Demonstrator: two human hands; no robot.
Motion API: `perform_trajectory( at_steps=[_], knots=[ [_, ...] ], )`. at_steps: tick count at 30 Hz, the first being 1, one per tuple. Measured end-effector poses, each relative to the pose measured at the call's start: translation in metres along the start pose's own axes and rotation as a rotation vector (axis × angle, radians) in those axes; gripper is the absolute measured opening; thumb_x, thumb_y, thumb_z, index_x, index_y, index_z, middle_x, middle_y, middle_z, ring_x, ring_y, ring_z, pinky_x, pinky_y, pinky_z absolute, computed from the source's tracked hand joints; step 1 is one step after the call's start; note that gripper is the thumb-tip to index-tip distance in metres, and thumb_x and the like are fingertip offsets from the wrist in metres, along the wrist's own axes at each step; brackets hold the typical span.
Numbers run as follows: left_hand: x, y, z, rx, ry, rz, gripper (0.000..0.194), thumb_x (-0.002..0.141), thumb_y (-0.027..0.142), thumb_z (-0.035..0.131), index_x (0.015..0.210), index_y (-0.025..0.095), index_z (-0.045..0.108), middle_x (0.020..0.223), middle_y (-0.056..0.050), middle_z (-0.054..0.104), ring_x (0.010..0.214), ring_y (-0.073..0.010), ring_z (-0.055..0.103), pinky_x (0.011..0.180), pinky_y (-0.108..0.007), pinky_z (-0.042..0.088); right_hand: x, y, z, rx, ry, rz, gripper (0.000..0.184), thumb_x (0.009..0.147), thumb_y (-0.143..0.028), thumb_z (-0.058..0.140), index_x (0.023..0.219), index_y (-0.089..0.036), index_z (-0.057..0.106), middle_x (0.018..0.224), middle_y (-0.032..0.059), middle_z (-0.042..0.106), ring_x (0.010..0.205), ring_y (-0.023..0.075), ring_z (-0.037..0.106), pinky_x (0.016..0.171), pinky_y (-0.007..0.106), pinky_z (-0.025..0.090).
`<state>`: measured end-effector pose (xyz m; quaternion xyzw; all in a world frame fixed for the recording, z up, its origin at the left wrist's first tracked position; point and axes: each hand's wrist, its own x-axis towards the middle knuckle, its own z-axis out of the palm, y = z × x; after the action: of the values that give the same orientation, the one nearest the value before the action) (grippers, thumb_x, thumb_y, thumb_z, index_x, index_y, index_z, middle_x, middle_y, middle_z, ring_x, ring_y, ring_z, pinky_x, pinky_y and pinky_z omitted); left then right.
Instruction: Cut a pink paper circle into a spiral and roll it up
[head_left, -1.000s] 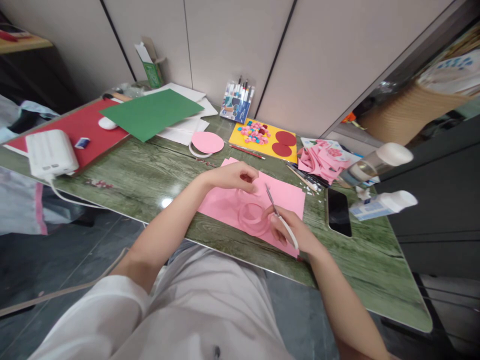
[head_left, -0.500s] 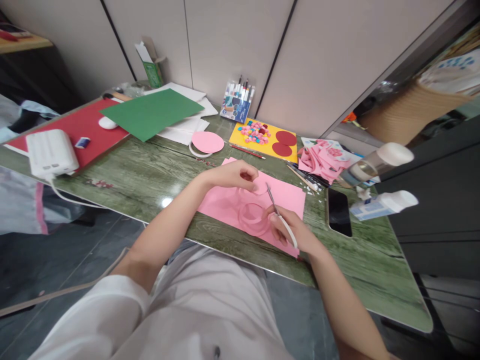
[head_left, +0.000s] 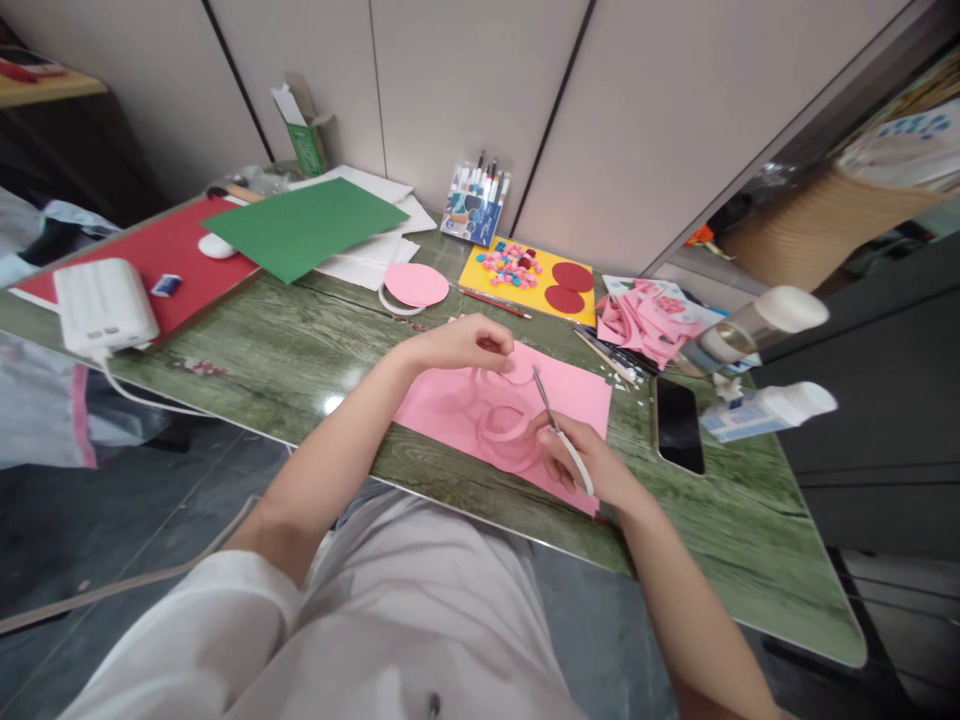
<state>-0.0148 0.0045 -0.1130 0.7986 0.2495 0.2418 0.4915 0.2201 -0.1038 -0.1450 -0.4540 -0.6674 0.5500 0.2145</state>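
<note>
My right hand (head_left: 574, 450) is wrapped round a pair of scissors with white handles (head_left: 574, 462). The blades point up and away over the pink paper sheets (head_left: 435, 402) on the table. Across from the blade tips, my left hand (head_left: 478, 345) is closed in a pinch on a thin piece of pink paper, partly hidden by the fingers. From there a curled pink paper strip (head_left: 484, 432) loops down between the hands, hard to tell from the sheets below. Pink paper circles (head_left: 416, 285) lie beyond my left hand, on a roll of white tape (head_left: 395, 308).
A yellow sheet (head_left: 480, 270) holds colourful pompoms and two dark red circles. Pink scraps (head_left: 649, 320), a phone (head_left: 679, 425) and a white-capped bottle (head_left: 772, 410) stand or lie to the right. Left are a green sheet (head_left: 307, 225) and a white power bank (head_left: 105, 305).
My left hand has shifted slightly left and away, with the pink paper in its fingers. The scissors have hardly moved.
</note>
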Motion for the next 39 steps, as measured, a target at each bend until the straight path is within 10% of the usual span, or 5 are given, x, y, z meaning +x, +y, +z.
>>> perform_trajectory(
  at_steps=[39],
  knots=[
    [0.006,-0.001,0.008,0.119,0.020,0.042,0.032,0.072,0.026,0.058,0.054,0.017,0.033,0.059,0.005,0.030,0.058,-0.0071,0.030,0.055,-0.024,0.024,0.000,-0.002,0.001,-0.029,0.010,-0.001,0.026,0.092,-0.045,0.043,0.087,-0.020,0.048,0.048,-0.0071,0.049,0.034,0.0084,0.041,0.034,0.019,0.031]
  ],
)
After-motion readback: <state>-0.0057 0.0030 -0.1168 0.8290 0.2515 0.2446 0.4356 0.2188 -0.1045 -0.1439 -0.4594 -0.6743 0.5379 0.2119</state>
